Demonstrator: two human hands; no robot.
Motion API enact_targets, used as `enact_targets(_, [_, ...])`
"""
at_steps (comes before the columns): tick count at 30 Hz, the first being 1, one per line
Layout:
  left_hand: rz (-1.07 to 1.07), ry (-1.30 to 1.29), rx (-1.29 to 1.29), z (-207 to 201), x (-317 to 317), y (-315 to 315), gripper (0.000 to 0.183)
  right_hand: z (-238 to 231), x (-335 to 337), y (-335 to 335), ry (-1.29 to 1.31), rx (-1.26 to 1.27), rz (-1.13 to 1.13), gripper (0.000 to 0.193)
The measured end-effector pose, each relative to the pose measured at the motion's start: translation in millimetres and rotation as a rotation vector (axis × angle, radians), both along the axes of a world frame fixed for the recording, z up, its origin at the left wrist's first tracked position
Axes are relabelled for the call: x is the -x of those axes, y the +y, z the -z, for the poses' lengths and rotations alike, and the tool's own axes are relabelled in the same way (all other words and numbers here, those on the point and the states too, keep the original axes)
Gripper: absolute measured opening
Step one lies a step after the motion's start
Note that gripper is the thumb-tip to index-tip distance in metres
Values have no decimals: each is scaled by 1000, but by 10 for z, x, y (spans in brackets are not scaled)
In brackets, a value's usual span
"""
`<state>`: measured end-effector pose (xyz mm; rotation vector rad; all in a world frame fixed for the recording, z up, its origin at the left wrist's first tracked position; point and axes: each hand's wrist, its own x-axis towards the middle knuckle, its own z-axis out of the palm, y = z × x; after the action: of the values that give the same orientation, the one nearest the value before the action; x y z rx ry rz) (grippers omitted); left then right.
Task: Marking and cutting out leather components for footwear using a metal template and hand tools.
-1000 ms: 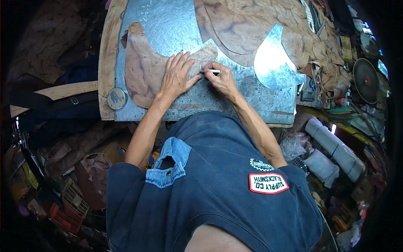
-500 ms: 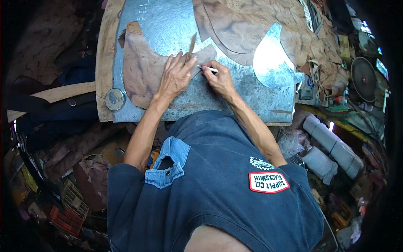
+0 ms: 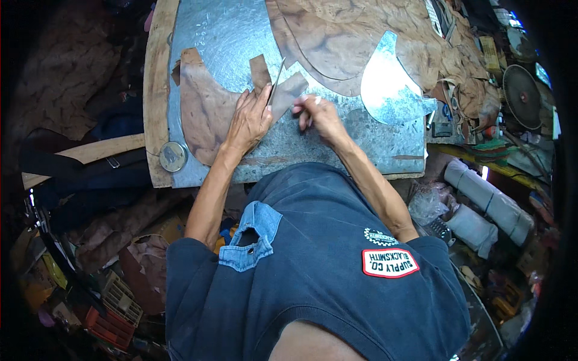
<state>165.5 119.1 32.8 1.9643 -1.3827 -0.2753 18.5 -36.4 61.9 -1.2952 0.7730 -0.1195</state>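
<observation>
My left hand (image 3: 248, 119) lies on a curved brown leather piece (image 3: 205, 111), its fingers stretched forward and apart. Along its thumb side runs a thin, dark, narrow strip (image 3: 277, 78), seen nearly edge-on; whether the fingers grip it is unclear. A short brown tab (image 3: 260, 71) sticks out beyond the fingertips, and the leather's squared end (image 3: 294, 87) shows to the right of the strip. Just right of that end, my right hand (image 3: 320, 117) is raised a little, slightly blurred, with curled fingers. A small white end of a pen (image 3: 317, 100) shows among them.
A metal sheet (image 3: 361, 141) covers the wooden-edged table (image 3: 155, 90). A shiny curved metal template (image 3: 385, 84) sits at the right, a round metal disc (image 3: 173, 156) at the near left corner. Large brown leather (image 3: 337, 36) spreads across the far side. Wrapped rolls (image 3: 487, 192) lie beyond the right edge.
My right hand has drawn back from the leather's squared end, its fingers curling more. The strip by my left hand has turned to show a thinner edge, and the brown tab has come into sight.
</observation>
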Motion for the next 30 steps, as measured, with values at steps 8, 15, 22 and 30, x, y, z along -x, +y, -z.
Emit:
enact_targets(8, [-46, 217, 165, 38, -95, 109, 57, -129, -255, 460, 52, 198, -184, 47])
enact_targets(15, [-319, -138, 111, -529, -472, 299, 53, -332, -420, 125, -107, 554, -178, 35])
enact_targets(22, [-463, 65, 389, -503, -544, 493, 54, -840, -485, -1689, -204, 661, -41, 33])
enact_targets(30, [-159, -151, -113, -145, 171, 149, 52, 220, 119, -2303, 246, 858, 447, 42])
